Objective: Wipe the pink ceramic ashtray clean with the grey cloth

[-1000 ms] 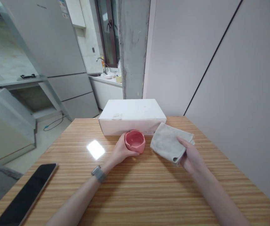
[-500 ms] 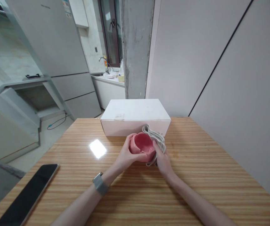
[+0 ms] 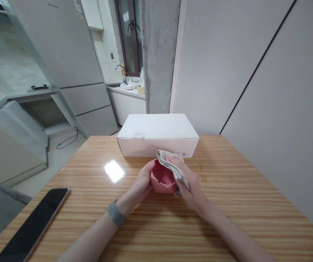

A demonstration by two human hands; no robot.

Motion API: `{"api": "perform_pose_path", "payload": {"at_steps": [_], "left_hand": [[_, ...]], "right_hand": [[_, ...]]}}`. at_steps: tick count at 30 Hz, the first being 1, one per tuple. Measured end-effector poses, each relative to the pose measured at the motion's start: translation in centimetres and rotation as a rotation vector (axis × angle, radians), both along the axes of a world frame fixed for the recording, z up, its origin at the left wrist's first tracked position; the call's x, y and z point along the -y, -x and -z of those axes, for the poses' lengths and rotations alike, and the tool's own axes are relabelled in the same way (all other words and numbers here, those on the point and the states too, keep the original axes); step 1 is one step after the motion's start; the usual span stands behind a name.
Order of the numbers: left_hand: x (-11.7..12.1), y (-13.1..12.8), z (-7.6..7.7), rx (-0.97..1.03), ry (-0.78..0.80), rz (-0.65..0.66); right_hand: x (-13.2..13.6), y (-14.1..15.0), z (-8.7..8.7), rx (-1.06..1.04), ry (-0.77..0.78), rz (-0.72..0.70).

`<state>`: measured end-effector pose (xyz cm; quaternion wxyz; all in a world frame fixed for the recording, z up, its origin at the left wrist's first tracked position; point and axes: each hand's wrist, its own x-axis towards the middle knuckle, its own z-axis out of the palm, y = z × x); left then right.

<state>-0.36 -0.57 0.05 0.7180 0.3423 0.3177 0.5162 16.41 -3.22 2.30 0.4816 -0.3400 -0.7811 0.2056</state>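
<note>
Evidently the work is in its middle stretch: a folded pale cloth [image 3: 174, 168] lies against a pink bowl [image 3: 164, 186], and both hands are engaged. The left hand [image 3: 145, 177] is clamped on the bowl's left side, with fingertips at the rim. The right hand [image 3: 191, 181] grips the cloth, its fingers spread over the top of it and its thumb on the near side, pressing it around the bowl's right side and over the far right part of the rim. So the two hands are apart from each other, with the bowl and cloth between them.

The bowl is near the middle of the worktop [image 3: 156, 233], just in front of a white box [image 3: 159, 147], its opening turned up and somewhat toward the viewer. Whether its base touches the wood or is slightly lifted, I cannot tell.

As for what is done, cloth and bowl are in hand and in contact. What seems left is the rest of the bowl: the near wall and the visible part of the inside are bare of cloth, though whether they have been gone over cannot be told. Neither the bowl nor the cloth has been let go, so the work looks unfinished.
</note>
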Motion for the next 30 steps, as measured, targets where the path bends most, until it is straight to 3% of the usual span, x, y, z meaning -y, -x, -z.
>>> {"api": "perform_pose_path", "payload": {"at_steps": [4,9,17,25,30], "left_hand": [[0.1,-0.3,0.1,-0.06,-0.071,-0.02],[0.0,-0.3,0.8,-0.114,-0.077,-0.073],[0.0,-0.2,0.6,-0.195,-0.16,-0.057],[-0.2,-0.2,1.5,-0.237,-0.094,-0.082],[-0.1,0.1,1.1,-0.308,-0.111,-0.122]], "right_hand": [[0.1,-0.5,0.0,0.267,-0.165,-0.136],[-0.3,-0.6,0.0,0.37,-0.165,-0.2],[-0.1,0.4,-1.2,0.535,-0.071,-0.136],[0.6,1.6,-1.8,0.542,-0.038,-0.078],[1.4,2.1,-2.3,0.564,0.0,-0.048]]}}
